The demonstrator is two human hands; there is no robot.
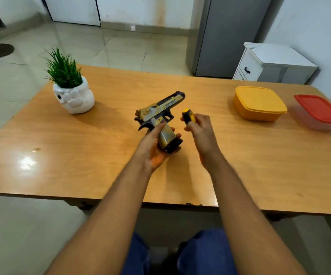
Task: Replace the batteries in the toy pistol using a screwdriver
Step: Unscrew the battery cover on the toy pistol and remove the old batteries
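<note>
My left hand (154, 143) grips the toy pistol (160, 114) by its handle above the middle of the table (81, 147), barrel pointing away. Just right of the pistol, my right hand (200, 126) is closed round the screwdriver (188, 115), its tip hidden.

My left hand (154, 144) grips the toy pistol (160, 116) by its handle above the wooden surface (81, 147), barrel pointing away. My right hand (201, 128) (blurred) closes its fingers (188, 128) round the yellow-and-black screwdriver (188, 116) just beside it.
</note>
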